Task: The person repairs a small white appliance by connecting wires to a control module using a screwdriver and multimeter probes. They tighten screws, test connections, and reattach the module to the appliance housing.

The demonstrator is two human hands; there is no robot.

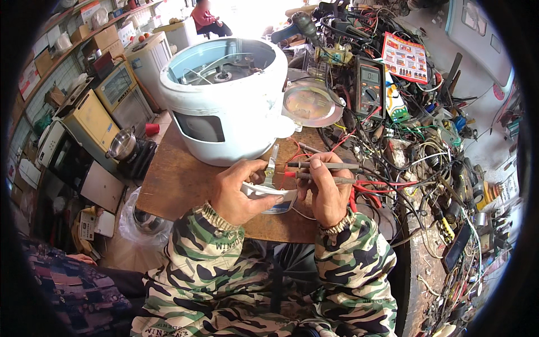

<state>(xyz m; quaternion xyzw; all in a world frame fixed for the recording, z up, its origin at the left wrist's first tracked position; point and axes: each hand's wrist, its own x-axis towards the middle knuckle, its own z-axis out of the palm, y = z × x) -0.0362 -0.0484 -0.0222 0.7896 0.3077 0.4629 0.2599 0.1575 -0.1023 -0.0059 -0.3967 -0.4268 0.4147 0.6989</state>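
My left hand [238, 191] grips a white curved plastic panel [263, 190], thumb along its near side. Small parts stand up from its inner side; their kind is too small to tell. Pinched in the fingers of my right hand [328, 191] are two multimeter probes [336, 165], nearly parallel, their tips pointing left at the panel. Whether the tips touch anything cannot be made out. Just beyond my hands stands a white electric cooker housing [230, 126] with an open top and a dark window opening. A multimeter [370, 87] with a lit display lies to the far right among cables.
The wooden table [168, 188] carries the housing. Behind it leans a round shiny metal lid [311, 104]. Tangled cables and tools fill the right-hand bench, with a colourful printed sheet [405, 57] on top. Someone in patterned clothing [78, 286] is close on my left; another person [209, 21] sits far back.
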